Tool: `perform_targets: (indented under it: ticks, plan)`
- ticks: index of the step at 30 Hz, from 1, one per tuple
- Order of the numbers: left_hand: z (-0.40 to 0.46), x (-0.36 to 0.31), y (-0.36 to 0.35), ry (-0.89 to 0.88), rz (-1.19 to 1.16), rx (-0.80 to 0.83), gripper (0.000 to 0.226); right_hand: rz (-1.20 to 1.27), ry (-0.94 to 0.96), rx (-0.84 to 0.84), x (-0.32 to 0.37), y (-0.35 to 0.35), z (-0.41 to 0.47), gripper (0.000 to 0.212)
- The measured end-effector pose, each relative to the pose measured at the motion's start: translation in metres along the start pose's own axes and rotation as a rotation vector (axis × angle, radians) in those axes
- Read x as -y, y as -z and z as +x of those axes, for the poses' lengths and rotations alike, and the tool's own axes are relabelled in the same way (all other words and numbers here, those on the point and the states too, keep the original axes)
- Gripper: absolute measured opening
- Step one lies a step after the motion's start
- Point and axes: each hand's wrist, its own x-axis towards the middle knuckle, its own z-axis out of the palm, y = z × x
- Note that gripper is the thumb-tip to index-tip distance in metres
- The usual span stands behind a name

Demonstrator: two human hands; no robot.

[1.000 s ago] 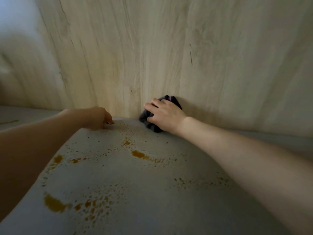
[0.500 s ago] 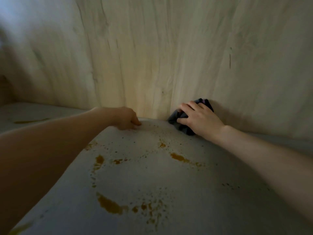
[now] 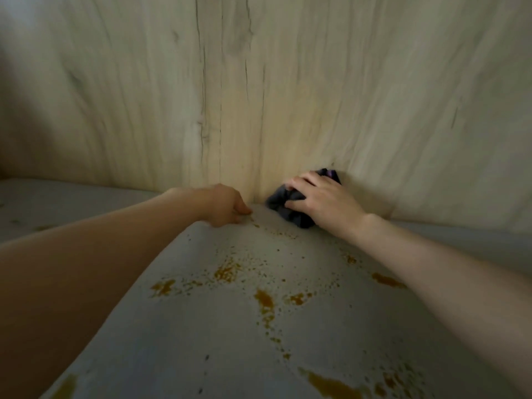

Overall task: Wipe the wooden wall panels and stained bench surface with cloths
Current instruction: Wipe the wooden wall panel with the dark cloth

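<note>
The right hand presses a bunched dark cloth into the seam where the wooden wall panel meets the grey surface, its grip spread over the wad with the fingers curled round its upper folds. The cloth touches both the foot of the panel and the back edge of the surface, just right of the corner. The left hand rests knuckles-down on the surface near the same corner, fingers tucked under; whether that grip has anything in it I cannot tell, as only 1 cloth shows. The step in hand looks like wiping the lowest strip of panel and the back seam. The orange-brown stains lie untouched across the surface, from fine specks just beside the left hand to larger blotches nearer the camera, so most of the bench work seems not yet done. The next move likely calls for drawing the cloth toward the body across the nearest specks, pressing firmly, and refolding it to a clean face so the residue does not smear.
</note>
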Motion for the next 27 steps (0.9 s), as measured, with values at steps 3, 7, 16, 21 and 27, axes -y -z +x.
perform_targets:
  ticks: [3,7,16,21,27]
  plan:
    - [0.003,0.002,-0.005,-0.035,0.016,0.009,0.043,-0.02,-0.155,0.129,-0.012,0.015,-0.034,0.027]
    - [0.012,0.002,-0.008,-0.072,0.145,0.025,0.045,-0.128,-0.154,0.279,0.001,0.028,-0.01,0.018]
    - [0.01,0.003,-0.001,-0.055,0.199,0.1,0.046,0.02,0.037,-0.018,0.011,-0.005,0.013,0.037]
    - [0.005,-0.001,0.008,-0.019,0.175,0.151,0.045,-0.011,0.086,-0.042,-0.001,-0.004,0.012,0.057]
    - [-0.002,-0.023,0.039,0.057,0.056,0.058,0.04,-0.018,-0.158,-0.332,-0.063,0.036,0.019,0.044]
